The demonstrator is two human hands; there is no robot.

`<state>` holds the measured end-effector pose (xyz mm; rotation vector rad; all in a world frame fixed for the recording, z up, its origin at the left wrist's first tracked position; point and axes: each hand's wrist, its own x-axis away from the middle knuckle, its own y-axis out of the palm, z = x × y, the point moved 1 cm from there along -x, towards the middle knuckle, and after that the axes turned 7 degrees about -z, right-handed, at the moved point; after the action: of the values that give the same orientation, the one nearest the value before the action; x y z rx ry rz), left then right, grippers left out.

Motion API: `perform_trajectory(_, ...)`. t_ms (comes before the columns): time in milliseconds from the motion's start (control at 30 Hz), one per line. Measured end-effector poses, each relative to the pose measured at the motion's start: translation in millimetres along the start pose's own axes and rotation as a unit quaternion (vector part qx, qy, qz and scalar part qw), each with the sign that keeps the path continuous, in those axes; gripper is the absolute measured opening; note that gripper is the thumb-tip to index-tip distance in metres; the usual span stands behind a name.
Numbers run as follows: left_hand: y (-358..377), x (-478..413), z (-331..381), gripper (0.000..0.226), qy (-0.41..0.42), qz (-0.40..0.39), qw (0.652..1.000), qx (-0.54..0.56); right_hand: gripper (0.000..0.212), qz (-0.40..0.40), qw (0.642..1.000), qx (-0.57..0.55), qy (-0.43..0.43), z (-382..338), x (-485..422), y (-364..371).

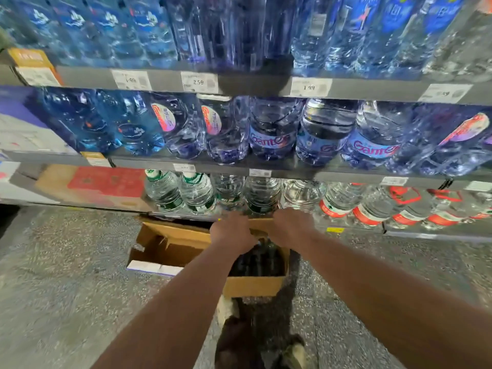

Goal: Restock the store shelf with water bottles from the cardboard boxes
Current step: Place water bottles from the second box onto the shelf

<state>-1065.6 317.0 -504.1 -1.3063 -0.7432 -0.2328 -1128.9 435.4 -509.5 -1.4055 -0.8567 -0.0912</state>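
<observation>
- Head view: we take the cardboard box (253, 287) on the floor as our landmark. It stands open, and the dark water bottles (255, 262) we have to move stand upright inside it, packed against its right wall.
- Our left hand (231, 230) and right hand (290, 225) are both over the far end of the box, close together, above the bottle tops.
- We see only the backs of both hands. The fingers bend down out of sight, so we cannot tell whether they are apart or clamped on a bottle neck.
- Just beyond the box is the bottom shelf (426, 234), where the green-labelled bottles (186, 193) stand in a row. The red-labelled bottles (370, 211) are beyond the box and to its right.
- We judge the step to be lifting bottles out of the box.
- To do it well, we should take each bottle by the neck or shoulder, where the plastic gives least, and draw it straight up until its base clears the far wall.
- The far flap sits right under our hands and could snag a bottle, so we would lift before swinging towards the shelf.
- The shelf above the row hangs low, so we would tip each bottle slightly to slide it in beside its own kind.
- Our shoes (226, 310) are on the near side of the box, so we are reaching a long way forward. One bottle per hand looks wiser than more.
</observation>
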Motion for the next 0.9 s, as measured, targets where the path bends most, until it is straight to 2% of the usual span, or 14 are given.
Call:
perform_trajectory(100,21,-34,-11,0.029,0.009,-0.048,0.999,0.009,0.031,-0.010,1.000,-0.014,0.020,-2,-29,27)
perform_trajectory(233,53,-84,-27,0.019,0.027,-0.076,0.996,0.033,0.053,-0.043,0.991,-0.099,0.076,-3,-68,75)
perform_trajectory(300,76,-108,-35,0.019,0.029,-0.090,0.994,0.056,0.046,-0.058,0.986,-0.129,0.089,-5,-87,103)
perform_trajectory(433,142,-157,-56,0.014,0.006,-0.128,0.985,0.114,0.005,-0.087,0.980,-0.143,0.112,-3,-131,175)
perform_trajectory(500,180,-179,-65,0.014,-0.016,-0.157,0.977,0.146,0.018,-0.125,0.975,-0.145,0.117,0,-155,214)
perform_trajectory(767,333,-278,-64,0.048,-0.084,-0.211,0.942,0.249,0.013,-0.202,0.944,-0.211,0.156,27,-266,357)
perform_trajectory(900,398,-333,-66,0.065,-0.172,-0.204,0.901,0.342,0.018,-0.181,0.924,-0.287,0.175,26,-316,427)
